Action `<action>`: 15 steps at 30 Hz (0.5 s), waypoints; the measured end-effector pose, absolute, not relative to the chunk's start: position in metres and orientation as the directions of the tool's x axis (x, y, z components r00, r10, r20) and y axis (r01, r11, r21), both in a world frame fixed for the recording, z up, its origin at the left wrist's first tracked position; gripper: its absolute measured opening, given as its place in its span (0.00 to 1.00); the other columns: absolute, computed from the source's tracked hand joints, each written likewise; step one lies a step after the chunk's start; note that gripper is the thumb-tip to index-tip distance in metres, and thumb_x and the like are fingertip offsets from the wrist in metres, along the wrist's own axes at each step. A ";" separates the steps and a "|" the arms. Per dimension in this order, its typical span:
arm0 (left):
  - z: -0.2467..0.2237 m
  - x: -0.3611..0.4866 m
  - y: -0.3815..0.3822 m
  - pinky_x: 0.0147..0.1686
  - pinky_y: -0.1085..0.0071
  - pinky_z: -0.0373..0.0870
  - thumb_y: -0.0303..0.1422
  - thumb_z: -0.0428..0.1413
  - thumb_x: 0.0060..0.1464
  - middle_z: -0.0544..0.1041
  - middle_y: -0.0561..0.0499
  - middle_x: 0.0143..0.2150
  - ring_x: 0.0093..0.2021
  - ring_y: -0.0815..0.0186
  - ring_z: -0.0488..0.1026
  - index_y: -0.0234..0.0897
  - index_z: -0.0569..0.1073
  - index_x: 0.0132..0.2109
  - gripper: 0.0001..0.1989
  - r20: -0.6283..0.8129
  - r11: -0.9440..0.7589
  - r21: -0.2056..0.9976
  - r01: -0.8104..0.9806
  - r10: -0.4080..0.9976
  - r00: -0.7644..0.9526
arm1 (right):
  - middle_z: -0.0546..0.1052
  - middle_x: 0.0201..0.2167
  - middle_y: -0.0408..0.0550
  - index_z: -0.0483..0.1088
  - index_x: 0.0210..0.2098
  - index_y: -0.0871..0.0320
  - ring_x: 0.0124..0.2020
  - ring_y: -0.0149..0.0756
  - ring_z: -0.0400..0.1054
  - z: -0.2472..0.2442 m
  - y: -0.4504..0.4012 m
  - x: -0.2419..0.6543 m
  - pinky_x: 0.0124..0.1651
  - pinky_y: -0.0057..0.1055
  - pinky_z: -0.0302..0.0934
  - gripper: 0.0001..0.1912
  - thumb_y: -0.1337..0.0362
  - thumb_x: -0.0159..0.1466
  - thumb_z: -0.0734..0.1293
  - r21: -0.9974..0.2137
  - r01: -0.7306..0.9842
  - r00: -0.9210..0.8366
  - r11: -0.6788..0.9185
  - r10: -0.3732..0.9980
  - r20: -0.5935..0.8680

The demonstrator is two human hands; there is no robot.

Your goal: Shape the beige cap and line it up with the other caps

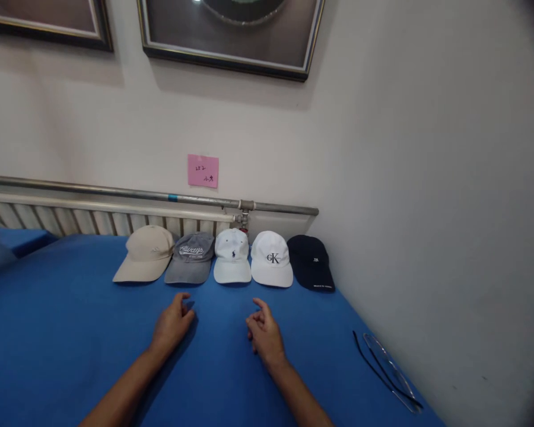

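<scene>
Several baseball caps stand in a row on the blue cloth (222, 367), brims toward me. From left to right they are a beige cap (148, 249), a grey cap (191, 261) with white lettering, a white cap (232, 255) with a small dark rider logo, a white cap (271, 258) marked "CK", and a black cap (310, 261). My left hand (173, 325) is just in front of the grey cap, its fingers loosely bent and apart, holding nothing. In front of the CK cap, my right hand (265, 335) is likewise empty, index finger extended. Neither hand touches a cap.
Folded eyeglasses (391, 373) lie at the right edge by the wall. Behind the caps run a metal pipe (115, 191) and a radiator (89, 219). A pink note (203, 171) and framed pictures (226, 62) are on the wall.
</scene>
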State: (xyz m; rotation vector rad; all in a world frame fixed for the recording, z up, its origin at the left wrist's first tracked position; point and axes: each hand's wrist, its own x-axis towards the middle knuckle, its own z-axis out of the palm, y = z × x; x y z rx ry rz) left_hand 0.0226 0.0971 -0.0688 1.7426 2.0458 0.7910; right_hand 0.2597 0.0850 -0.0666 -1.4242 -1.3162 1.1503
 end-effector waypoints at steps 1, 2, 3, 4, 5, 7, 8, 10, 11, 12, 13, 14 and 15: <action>-0.069 0.022 0.099 0.33 0.70 0.66 0.32 0.47 0.55 0.74 0.52 0.30 0.32 0.61 0.74 0.31 0.63 0.60 0.26 0.111 0.071 0.639 0.766 0.977 -0.183 | 0.64 0.30 0.38 0.54 0.62 0.55 0.21 0.28 0.61 -0.065 0.087 0.259 0.17 0.22 0.54 0.31 0.65 0.59 0.60 -0.975 0.214 0.058 -0.057 0.997 -0.046; -0.069 0.021 0.099 0.34 0.70 0.67 0.32 0.47 0.54 0.72 0.53 0.30 0.32 0.62 0.74 0.30 0.59 0.64 0.30 0.131 0.043 0.669 0.742 0.976 -0.175 | 0.63 0.29 0.38 0.53 0.63 0.55 0.21 0.28 0.61 -0.062 0.089 0.259 0.19 0.23 0.56 0.33 0.65 0.59 0.61 -0.973 0.228 0.093 -0.025 0.996 -0.004; -0.068 0.020 0.098 0.35 0.69 0.67 0.33 0.47 0.54 0.71 0.54 0.29 0.31 0.62 0.73 0.30 0.54 0.67 0.34 0.156 0.010 0.700 0.714 0.974 -0.166 | 0.62 0.27 0.37 0.54 0.64 0.55 0.22 0.29 0.61 -0.058 0.089 0.260 0.22 0.24 0.59 0.34 0.65 0.58 0.62 -0.969 0.246 0.122 0.018 0.991 0.050; -0.068 0.019 0.096 0.35 0.69 0.68 0.34 0.47 0.53 0.69 0.55 0.29 0.30 0.63 0.72 0.29 0.50 0.69 0.37 0.184 -0.026 0.728 0.685 0.970 -0.159 | 0.62 0.26 0.36 0.54 0.64 0.55 0.23 0.29 0.61 -0.054 0.089 0.262 0.25 0.25 0.60 0.35 0.65 0.58 0.63 -0.962 0.264 0.146 0.068 0.983 0.110; -0.067 0.018 0.093 0.33 0.69 0.68 0.36 0.47 0.53 0.67 0.56 0.28 0.28 0.63 0.71 0.29 0.47 0.70 0.39 0.224 -0.072 0.763 0.642 0.962 -0.159 | 0.62 0.25 0.36 0.54 0.65 0.55 0.24 0.30 0.61 -0.048 0.088 0.264 0.28 0.26 0.61 0.35 0.65 0.58 0.64 -0.952 0.283 0.156 0.118 0.974 0.167; -0.064 0.016 0.086 0.31 0.69 0.67 0.38 0.48 0.53 0.65 0.57 0.28 0.26 0.64 0.68 0.31 0.46 0.71 0.41 0.290 -0.146 0.807 0.572 0.942 -0.170 | 0.62 0.24 0.35 0.51 0.67 0.55 0.25 0.31 0.61 -0.036 0.083 0.268 0.31 0.27 0.61 0.38 0.63 0.60 0.64 -0.934 0.307 0.166 0.181 0.956 0.240; -0.062 0.015 0.083 0.31 0.69 0.66 0.39 0.48 0.53 0.65 0.58 0.28 0.26 0.65 0.67 0.33 0.45 0.71 0.41 0.313 -0.169 0.820 0.547 0.932 -0.181 | 0.63 0.24 0.36 0.49 0.68 0.55 0.25 0.31 0.61 -0.031 0.080 0.270 0.32 0.28 0.61 0.39 0.63 0.60 0.64 -0.923 0.329 0.166 0.200 0.950 0.265; -0.056 0.015 0.076 0.31 0.69 0.66 0.40 0.49 0.53 0.65 0.58 0.27 0.25 0.66 0.66 0.35 0.44 0.72 0.42 0.333 -0.194 0.829 0.525 0.925 -0.185 | 0.64 0.25 0.36 0.47 0.69 0.55 0.25 0.31 0.62 -0.021 0.075 0.273 0.32 0.28 0.61 0.40 0.64 0.60 0.64 -0.897 0.379 0.146 0.227 0.943 0.300; -0.053 0.016 0.074 0.31 0.69 0.66 0.40 0.50 0.53 0.65 0.58 0.27 0.25 0.66 0.66 0.36 0.43 0.72 0.43 0.338 -0.200 0.831 0.520 0.923 -0.185 | 0.64 0.25 0.36 0.47 0.70 0.55 0.25 0.31 0.61 -0.016 0.072 0.274 0.32 0.28 0.61 0.40 0.65 0.60 0.64 -0.885 0.398 0.137 0.242 0.938 0.318; -0.049 0.016 0.072 0.30 0.69 0.66 0.41 0.50 0.53 0.65 0.58 0.27 0.24 0.66 0.66 0.37 0.43 0.72 0.43 0.346 -0.208 0.829 0.519 0.920 -0.185 | 0.64 0.25 0.37 0.47 0.70 0.55 0.24 0.31 0.61 -0.013 0.070 0.276 0.32 0.28 0.61 0.40 0.65 0.60 0.63 -0.873 0.413 0.132 0.259 0.931 0.339; -0.046 0.017 0.070 0.29 0.69 0.66 0.41 0.51 0.53 0.65 0.58 0.27 0.24 0.67 0.66 0.38 0.42 0.72 0.44 0.357 -0.216 0.827 0.519 0.915 -0.189 | 0.64 0.25 0.37 0.47 0.70 0.54 0.24 0.31 0.61 -0.010 0.068 0.277 0.33 0.28 0.61 0.40 0.65 0.61 0.63 -0.864 0.422 0.137 0.276 0.922 0.361; -0.042 0.017 0.069 0.28 0.70 0.66 0.42 0.51 0.53 0.66 0.58 0.28 0.23 0.67 0.65 0.39 0.41 0.72 0.45 0.374 -0.228 0.823 0.521 0.907 -0.193 | 0.64 0.25 0.37 0.48 0.70 0.54 0.24 0.31 0.60 -0.008 0.067 0.279 0.33 0.28 0.62 0.39 0.64 0.61 0.63 -0.857 0.426 0.149 0.290 0.912 0.383; -0.038 0.017 0.067 0.27 0.70 0.66 0.43 0.52 0.53 0.66 0.58 0.28 0.23 0.67 0.65 0.40 0.40 0.72 0.45 0.394 -0.243 0.816 0.525 0.898 -0.196 | 0.64 0.25 0.37 0.48 0.70 0.54 0.24 0.30 0.61 -0.006 0.066 0.280 0.32 0.28 0.62 0.39 0.64 0.61 0.63 -0.852 0.429 0.165 0.299 0.902 0.400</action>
